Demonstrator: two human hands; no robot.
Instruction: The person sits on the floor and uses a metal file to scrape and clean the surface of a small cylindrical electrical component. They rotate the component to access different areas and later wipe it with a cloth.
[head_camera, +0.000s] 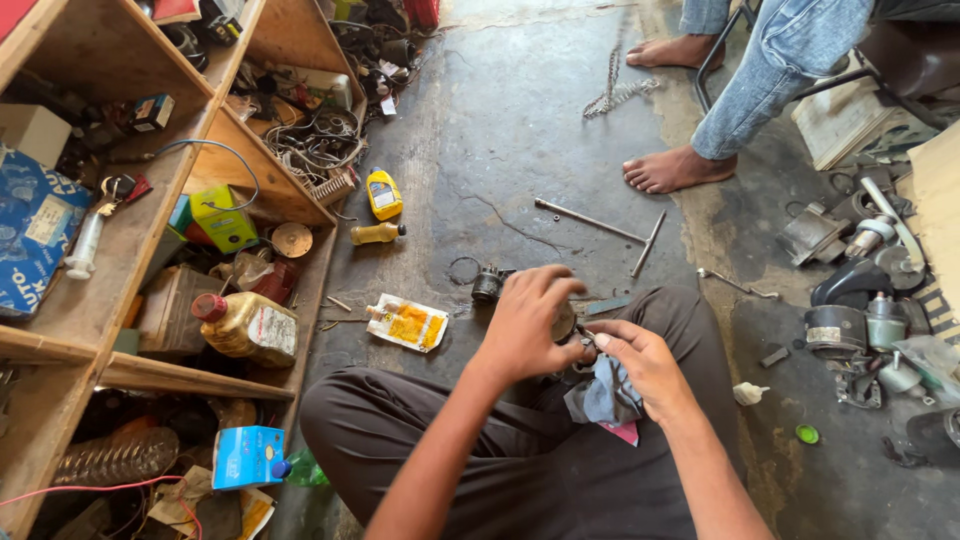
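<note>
I sit cross-legged on a concrete floor. My left hand (525, 322) is closed over a small round metal part (564, 322) held above my lap. Beside it, my right hand (640, 362) pinches a thin metal tool (586, 337) whose tip touches that part. A blue-grey rag (607, 396) with a pink corner lies on my lap under the right hand. Most of the metal part is hidden by my left fingers.
Wooden shelves (150, 230) full of boxes, wires and an oil jug (250, 325) stand at left. A T-handle wrench (600, 225), small bottles (383, 193), a pouch (408, 322) and a small motor part (488, 284) lie on the floor. Engine parts (860, 320) crowd the right. Another person's bare feet (675, 168) rest ahead.
</note>
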